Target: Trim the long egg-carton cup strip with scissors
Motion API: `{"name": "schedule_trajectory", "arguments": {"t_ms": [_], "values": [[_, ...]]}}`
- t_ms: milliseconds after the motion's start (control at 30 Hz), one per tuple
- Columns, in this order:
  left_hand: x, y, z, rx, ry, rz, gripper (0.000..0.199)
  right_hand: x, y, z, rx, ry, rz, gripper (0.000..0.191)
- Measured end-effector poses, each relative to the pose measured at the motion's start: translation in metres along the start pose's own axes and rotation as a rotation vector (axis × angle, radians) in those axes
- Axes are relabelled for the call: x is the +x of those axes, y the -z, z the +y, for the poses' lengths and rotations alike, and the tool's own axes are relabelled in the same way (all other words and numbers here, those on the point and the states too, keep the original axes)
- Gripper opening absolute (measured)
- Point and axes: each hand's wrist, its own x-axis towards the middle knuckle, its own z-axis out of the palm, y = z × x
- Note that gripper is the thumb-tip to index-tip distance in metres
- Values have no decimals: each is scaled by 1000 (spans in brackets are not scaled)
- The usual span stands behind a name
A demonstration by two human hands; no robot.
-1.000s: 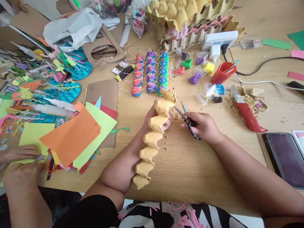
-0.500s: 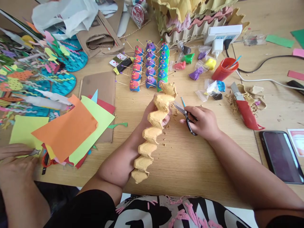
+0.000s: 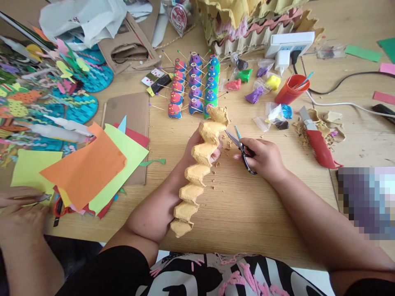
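Observation:
A long yellow egg-carton strip (image 3: 197, 174) with a row of bumps slants down over my left forearm. My left hand (image 3: 212, 150) holds it from beneath near its upper end, most of the palm hidden by the strip. My right hand (image 3: 265, 158) grips black-handled scissors (image 3: 237, 142), whose tips point at the strip's upper right edge. The blades look nearly closed. Small carton crumbs (image 3: 217, 165) lie between the hands. Beyond the strip stand three rows of painted carton caterpillars, red (image 3: 176, 98), purple (image 3: 195, 93) and green-blue (image 3: 211, 97), with pins as feelers.
Coloured paper sheets (image 3: 89, 166) lie at left beside another person's hands (image 3: 24, 213). Egg trays (image 3: 253, 37), a power strip (image 3: 290, 43), clay packets (image 3: 254, 94) and an orange cup (image 3: 291, 89) are at the back. A red-handled knife (image 3: 321, 146) rests at right.
The scissors' tips have shifted very slightly up and left toward the strip. The strip and my left hand stay nearly still. The dark-screened phone at right is now pixelated.

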Motion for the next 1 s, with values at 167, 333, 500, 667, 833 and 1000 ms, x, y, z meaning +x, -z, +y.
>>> {"name": "schedule_trajectory", "arguments": {"t_ms": [167, 333, 500, 667, 833, 1000], "values": [[-1, -3, 1, -1, -8, 13, 21, 0, 0, -2, 4, -9, 2, 47], [0, 0, 2, -29, 7, -35, 22, 1, 0, -4, 2, -26, -9, 47], [2, 0, 2, -63, 34, -82, 26, 0, 0, -4, 11, -34, -37, 44], [4, 0, 2, -91, 14, -39, 35, 0, -1, -3, -17, -39, -81, 42], [3, 2, 2, -90, -7, -57, 37, -1, 0, -6, 1, -58, -65, 47], [-1, -3, 0, 20, 4, -69, 40, -2, 0, -7, 132, -105, -55, 51]]}}
